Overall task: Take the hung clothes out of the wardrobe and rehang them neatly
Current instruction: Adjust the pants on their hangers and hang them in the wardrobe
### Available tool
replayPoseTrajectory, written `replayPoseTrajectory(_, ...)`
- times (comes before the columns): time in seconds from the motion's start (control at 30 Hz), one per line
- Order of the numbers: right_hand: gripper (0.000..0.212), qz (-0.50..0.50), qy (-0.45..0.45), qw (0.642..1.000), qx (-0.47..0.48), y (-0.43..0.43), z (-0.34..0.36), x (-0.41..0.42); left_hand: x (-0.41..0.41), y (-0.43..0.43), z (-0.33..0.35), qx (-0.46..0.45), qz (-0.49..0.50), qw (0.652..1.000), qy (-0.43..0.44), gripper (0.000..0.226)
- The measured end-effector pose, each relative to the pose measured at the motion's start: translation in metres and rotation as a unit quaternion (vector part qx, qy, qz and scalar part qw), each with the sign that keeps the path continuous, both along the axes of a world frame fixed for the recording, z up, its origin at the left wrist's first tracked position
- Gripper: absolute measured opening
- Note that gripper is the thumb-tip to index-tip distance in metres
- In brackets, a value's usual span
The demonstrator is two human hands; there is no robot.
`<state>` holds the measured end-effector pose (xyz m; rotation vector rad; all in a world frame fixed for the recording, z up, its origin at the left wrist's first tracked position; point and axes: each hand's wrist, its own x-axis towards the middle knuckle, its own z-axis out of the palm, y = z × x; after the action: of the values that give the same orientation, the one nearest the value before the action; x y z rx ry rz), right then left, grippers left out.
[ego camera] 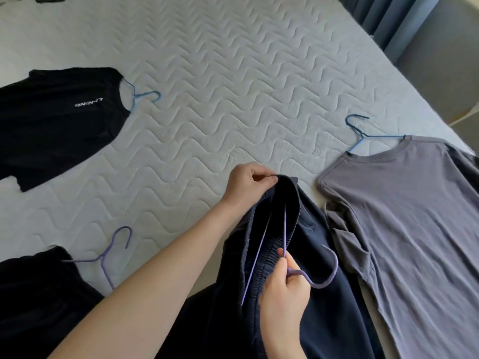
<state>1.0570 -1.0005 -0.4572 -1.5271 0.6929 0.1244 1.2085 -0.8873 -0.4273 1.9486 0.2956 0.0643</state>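
On the near edge of the mattress (233, 86), about midway along it, lie the navy trousers (311, 229), waistband pointing to the far side. The left hand (246, 182) pinches the top of the waistband between thumb and curled fingers and holds it up and open. The right hand (282, 288) grips the neck of a purple hanger (320, 285), whose thin arms reach into the waistband opening while its hook curls out to the right over the cloth. Just beside the trousers, along the right edge, a grey T-shirt (404, 203) lies flat on a blue hanger (363, 136). By the left edge a black T-shirt (57, 120) with white lettering lies on another blue hanger (140, 95). At the near left corner a black garment (33, 294) lies on a second purple hanger (108, 257). A blue curtain (388, 19) hangs beyond the far right corner.
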Motion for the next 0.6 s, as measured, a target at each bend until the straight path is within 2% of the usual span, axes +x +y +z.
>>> replayPoseTrajectory(0.07, 0.027, -0.014, -0.012, 0.999, -0.035, 0.000, 0.003, 0.011, -0.012, -0.001, -0.003, 0.023, -0.016, 0.999, -0.021, 0.011)
replayPoseTrajectory(0.13, 0.026, -0.040, -0.065, 0.996, -0.045, 0.003, 0.013, 0.014, -0.022, 0.003, -0.012, 0.033, 0.012, 0.999, -0.020, 0.010)
replayPoseTrajectory(0.23, 0.027, -0.018, -0.115, 0.990, -0.084, 0.017, 0.008, 0.027, -0.034, 0.012, -0.033, 0.020, 0.058, 0.997, 0.036, 0.012)
replayPoseTrajectory(0.3, 0.034, 0.028, -0.115, 0.988, -0.095, 0.031, 0.004, 0.029, -0.043, 0.019, -0.043, -0.008, 0.054, 0.995, 0.082, 0.014)
replayPoseTrajectory(0.43, 0.025, 0.082, -0.111, 0.989, -0.052, 0.046, -0.003, 0.027, -0.075, 0.057, -0.047, -0.042, 0.081, 0.989, 0.117, 0.021)
replayPoseTrajectory(0.6, 0.016, 0.158, -0.087, 0.984, -0.003, 0.065, -0.015, 0.021, -0.158, 0.131, -0.049, 0.002, 0.234, 0.962, 0.140, 0.012)
